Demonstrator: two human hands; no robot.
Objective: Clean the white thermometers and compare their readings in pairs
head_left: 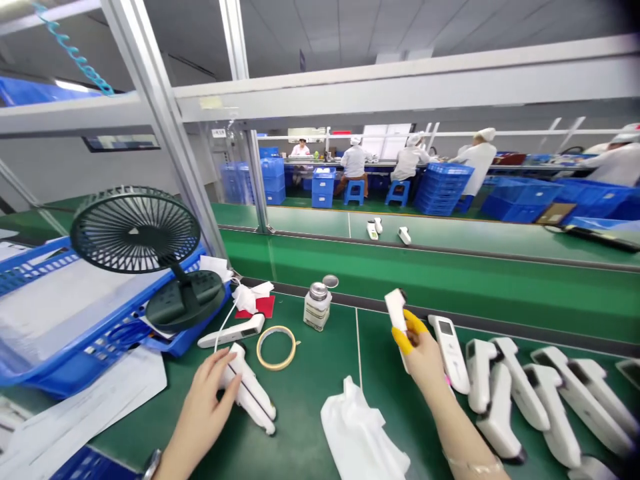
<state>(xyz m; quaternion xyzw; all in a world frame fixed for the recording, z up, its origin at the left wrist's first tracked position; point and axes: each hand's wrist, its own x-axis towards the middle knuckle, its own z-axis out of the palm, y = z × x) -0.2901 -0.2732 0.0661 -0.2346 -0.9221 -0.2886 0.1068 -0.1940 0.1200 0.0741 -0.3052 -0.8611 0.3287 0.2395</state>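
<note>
My left hand [207, 400] has its fingers and thumb around the head of a white handheld thermometer [250, 393], which lies on the green table; a second one may lie against it. In my right hand [420, 353], yellow finger cots cover the thumb and a finger, and these pinch another white thermometer [395, 310], raised above the table. A crumpled white cloth [363, 433] lies between my hands. Beyond it stands a small bottle [317, 307] with its lid flipped back. A tape roll [277, 348] and one more thermometer [233, 332] lie near my left hand.
Several white thermometers [515, 387] lie in a row at the right. At the left a dark fan [137, 230] stands by a blue basket [37, 363] and paper sheets [90, 407]. Thermometers [373, 230] lie on the green belt beyond. People in white work in the background.
</note>
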